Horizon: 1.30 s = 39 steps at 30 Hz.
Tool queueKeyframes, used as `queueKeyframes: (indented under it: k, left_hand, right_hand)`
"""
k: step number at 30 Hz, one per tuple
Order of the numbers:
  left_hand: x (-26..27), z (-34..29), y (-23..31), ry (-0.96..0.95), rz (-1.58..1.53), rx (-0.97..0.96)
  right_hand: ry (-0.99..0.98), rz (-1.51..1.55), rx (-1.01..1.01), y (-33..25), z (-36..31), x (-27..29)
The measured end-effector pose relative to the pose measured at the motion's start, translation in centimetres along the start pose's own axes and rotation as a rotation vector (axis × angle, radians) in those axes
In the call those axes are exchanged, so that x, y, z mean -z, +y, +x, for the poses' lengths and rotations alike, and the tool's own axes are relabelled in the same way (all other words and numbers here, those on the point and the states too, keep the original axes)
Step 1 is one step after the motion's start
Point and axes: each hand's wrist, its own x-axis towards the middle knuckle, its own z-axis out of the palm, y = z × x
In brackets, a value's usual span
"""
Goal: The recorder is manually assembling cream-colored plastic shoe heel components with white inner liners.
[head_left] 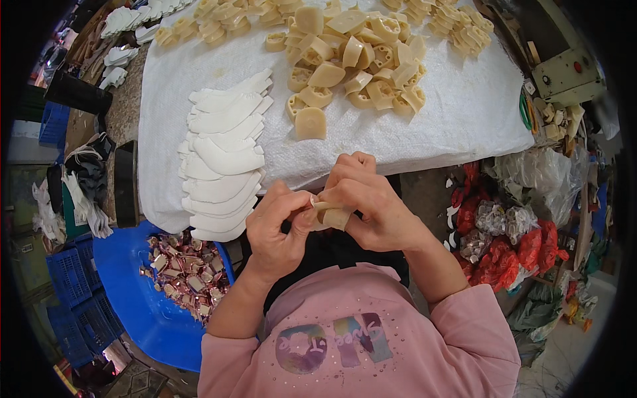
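In front of my chest, at the near edge of the cloth-covered table, both hands are closed on one beige molded piece [334, 217]. My right hand [373, 205] grips its body, with the fingers curled round it. My left hand [280, 222] pinches at its left end, where a small pale bit shows between the fingertips; I cannot tell whether that is a separate part. The fingers hide much of the piece. Beyond my hands lies a heap of similar beige hollow pieces [358, 56]. To the left, flat white curved pieces [222, 156] overlap in a long row.
White woven cloth [431, 136] covers the table. A blue basin [126, 285] at lower left holds many small shiny reddish pieces [189, 272]. Blue crates [73, 272] stand farther left. Red plastic bags [501, 262] crowd the right side, near a machine box [557, 76] with a red button.
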Motion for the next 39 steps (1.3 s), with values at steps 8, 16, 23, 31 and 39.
queueKeyframes:
  k: [8, 16, 23, 31, 39]
  left_hand:
    - [-0.2, -0.8, -0.3, 0.006, 0.07, 0.152]
    - [0.6, -0.3, 0.1, 0.078, 0.238, -0.216]
    - [2.3, -0.7, -0.7, 0.238, 0.17, -0.181]
    - [0.3, -1.3, 1.1, 0.122, -0.067, -0.16]
    - [0.2, -0.6, 0.7, -0.053, 0.304, -0.382]
  right_hand:
    - [-0.121, -0.006, 0.015, 0.1, 0.0, -0.5]
    - [0.074, -0.216, 0.085, -0.1, 0.2, -1.2]
    - [0.289, -0.069, 0.061, -1.1, -0.5, -1.4]
    - [0.367, 0.93, -0.615, -1.0, -3.0, -4.4]
    - [0.363, 1.075, -0.639, -1.3, -4.0, -3.0]
